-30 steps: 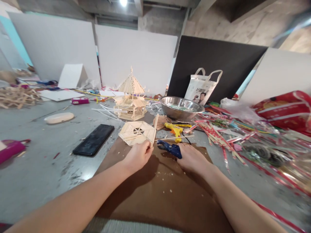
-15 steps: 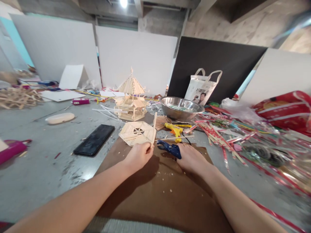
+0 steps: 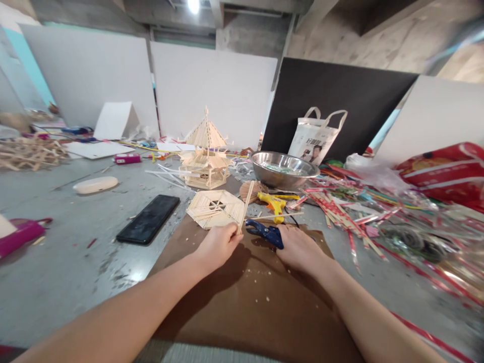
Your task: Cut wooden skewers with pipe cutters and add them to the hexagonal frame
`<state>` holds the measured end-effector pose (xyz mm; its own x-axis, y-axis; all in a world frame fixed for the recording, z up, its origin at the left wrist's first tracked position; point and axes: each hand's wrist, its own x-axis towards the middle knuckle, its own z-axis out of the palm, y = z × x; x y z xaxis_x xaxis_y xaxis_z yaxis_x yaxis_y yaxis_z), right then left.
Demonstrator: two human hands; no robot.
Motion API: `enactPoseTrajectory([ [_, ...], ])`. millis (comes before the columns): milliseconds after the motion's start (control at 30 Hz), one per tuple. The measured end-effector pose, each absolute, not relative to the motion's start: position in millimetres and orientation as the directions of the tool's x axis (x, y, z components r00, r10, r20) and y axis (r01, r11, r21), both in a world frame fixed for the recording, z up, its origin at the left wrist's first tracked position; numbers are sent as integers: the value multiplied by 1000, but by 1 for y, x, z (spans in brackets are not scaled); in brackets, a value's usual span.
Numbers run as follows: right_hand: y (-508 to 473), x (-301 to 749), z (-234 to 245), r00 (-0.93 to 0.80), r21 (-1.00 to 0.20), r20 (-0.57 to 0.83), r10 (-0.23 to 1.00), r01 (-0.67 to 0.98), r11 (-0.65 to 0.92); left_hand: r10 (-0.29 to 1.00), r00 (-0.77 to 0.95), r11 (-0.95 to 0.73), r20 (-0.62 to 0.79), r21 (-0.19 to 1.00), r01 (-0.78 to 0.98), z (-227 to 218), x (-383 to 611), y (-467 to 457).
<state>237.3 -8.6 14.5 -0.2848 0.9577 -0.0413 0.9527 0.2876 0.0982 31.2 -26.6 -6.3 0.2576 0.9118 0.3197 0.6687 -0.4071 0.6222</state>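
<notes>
My left hand is closed in a pinch on a thin wooden stick that stands nearly upright, leaning a little right. Just behind it lies a flat hexagonal panel of glued sticks. My right hand is closed round the blue handles of a cutter, whose tip points at the base of the stick. Both hands rest on a brown cardboard sheet. A finished stick pavilion stands further back.
A black phone lies left of the cardboard. A yellow glue gun, a steel bowl and a white tote bag sit behind. Red-wrapped chopsticks and plastic bags litter the right. A pink pouch lies far left.
The stick in my left hand has tilted slightly to the right. My right hand with the cutter has stayed where it was.
</notes>
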Motion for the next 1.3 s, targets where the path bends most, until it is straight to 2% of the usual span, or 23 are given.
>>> enactPoseTrajectory([
  [367,-7,236,13,-264,82,-40,964,960,266,899,263,-432,350,609,666,-11,30,-23],
  [667,-6,234,11,-245,-10,70,967,969,246,893,232,-434,384,606,667,-11,30,-25],
  [833,-11,229,17,-215,-107,123,969,968,229,903,188,-390,387,555,735,-12,30,-23],
  [1000,-22,224,24,-281,-170,105,954,940,296,913,166,-344,372,485,804,-10,31,-23],
  [1300,-33,215,25,-343,-134,84,936,927,352,877,284,-437,387,399,806,-9,40,-23],
])
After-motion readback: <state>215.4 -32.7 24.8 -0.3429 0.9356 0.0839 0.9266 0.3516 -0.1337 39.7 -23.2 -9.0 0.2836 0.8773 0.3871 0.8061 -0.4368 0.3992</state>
